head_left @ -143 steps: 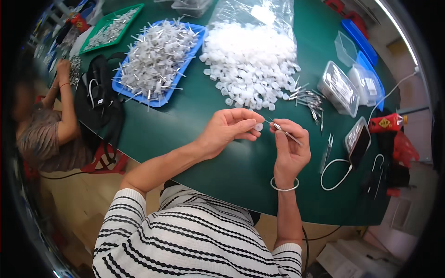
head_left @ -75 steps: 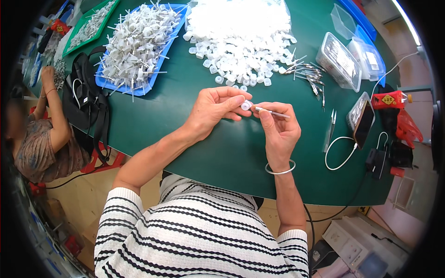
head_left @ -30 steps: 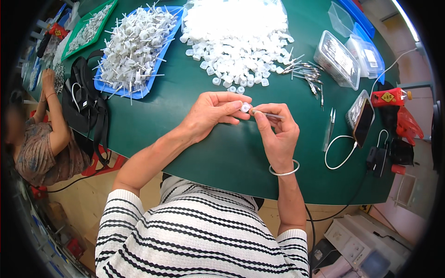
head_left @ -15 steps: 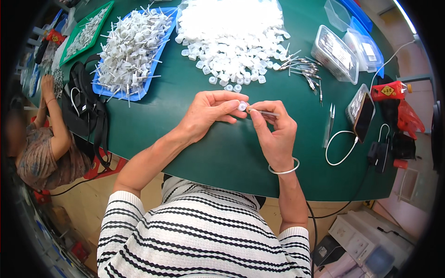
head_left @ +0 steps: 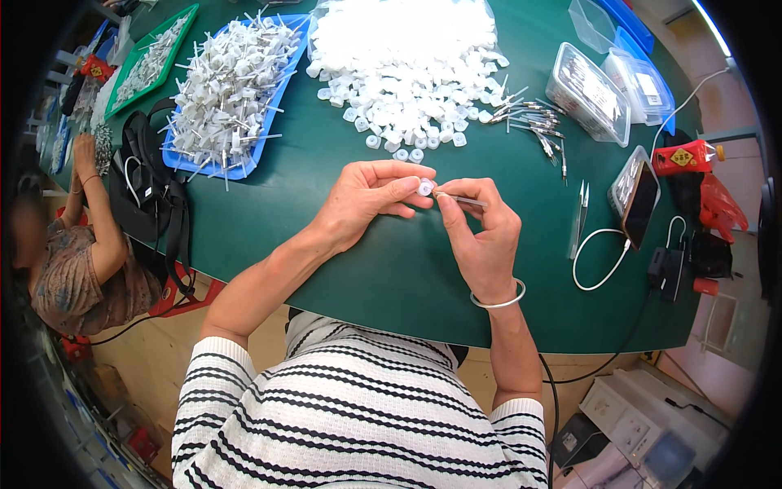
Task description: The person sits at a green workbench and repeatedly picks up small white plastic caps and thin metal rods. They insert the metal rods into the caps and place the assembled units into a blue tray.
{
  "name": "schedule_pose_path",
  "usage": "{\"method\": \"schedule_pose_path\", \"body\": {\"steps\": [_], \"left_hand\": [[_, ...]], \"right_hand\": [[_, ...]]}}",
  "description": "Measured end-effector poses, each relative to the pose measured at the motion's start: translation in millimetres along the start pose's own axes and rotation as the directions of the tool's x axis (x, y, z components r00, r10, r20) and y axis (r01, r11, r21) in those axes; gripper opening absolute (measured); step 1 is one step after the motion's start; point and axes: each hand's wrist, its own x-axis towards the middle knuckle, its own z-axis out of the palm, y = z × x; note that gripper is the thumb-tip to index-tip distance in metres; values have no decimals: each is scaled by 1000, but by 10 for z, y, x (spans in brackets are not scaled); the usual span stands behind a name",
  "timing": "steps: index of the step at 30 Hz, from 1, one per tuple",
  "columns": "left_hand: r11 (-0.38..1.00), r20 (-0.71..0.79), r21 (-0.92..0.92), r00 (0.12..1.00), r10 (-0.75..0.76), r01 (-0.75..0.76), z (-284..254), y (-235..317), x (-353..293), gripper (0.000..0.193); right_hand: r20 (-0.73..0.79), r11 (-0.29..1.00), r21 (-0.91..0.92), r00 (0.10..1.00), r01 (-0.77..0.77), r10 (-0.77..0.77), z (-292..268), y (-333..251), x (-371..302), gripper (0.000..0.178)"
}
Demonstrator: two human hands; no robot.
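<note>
Between the thumb and fingers of my left hand [head_left: 366, 200] is a small white plastic cap [head_left: 425, 188]. My right hand [head_left: 482, 236] pinches a thin metal-and-clear tube [head_left: 468, 200], its tip close against the cap's side; whether it has entered the cap cannot be made out. Beyond my hands spreads a large heap of similar white caps [head_left: 407, 106]. Right of that heap lies a loose bunch of thin metal-tipped tubes [head_left: 538, 122]. At the left, a blue tray [head_left: 236, 169] is piled with white caps that have tubes in them.
Tweezers [head_left: 580, 216] lie right of my right hand, near a phone [head_left: 640, 204] with a white cable, resting against a clear box. Clear plastic boxes [head_left: 590, 94] stand at the far right. A black bag [head_left: 151, 183] sits left; beyond it, a co-worker's arm [head_left: 98, 208] reaches onto the table.
Almost nothing differs. Both hands hold the same pose, with the cap and the tube end still meeting between them.
</note>
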Motion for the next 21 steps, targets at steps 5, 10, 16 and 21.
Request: {"method": "schedule_pose_path", "body": {"steps": [5,10,16,21], "left_hand": [[999,26,-28,999,-28,29,-22,-5,5,30],[995,23,-76,997,-71,72,-17,9,10,30],[988,38,-119,995,-91,95,-24,12,8,31],[985,45,-141,994,-98,103,-37,-1,9,31]], "right_hand": [[13,999,35,1000,-15,15,-7,-1,5,10],[11,995,81,999,-53,52,-13,-5,3,9],[7,995,87,998,-57,56,-18,-13,-3,9],[8,996,83,999,-43,43,-23,-22,-8,9]]}}
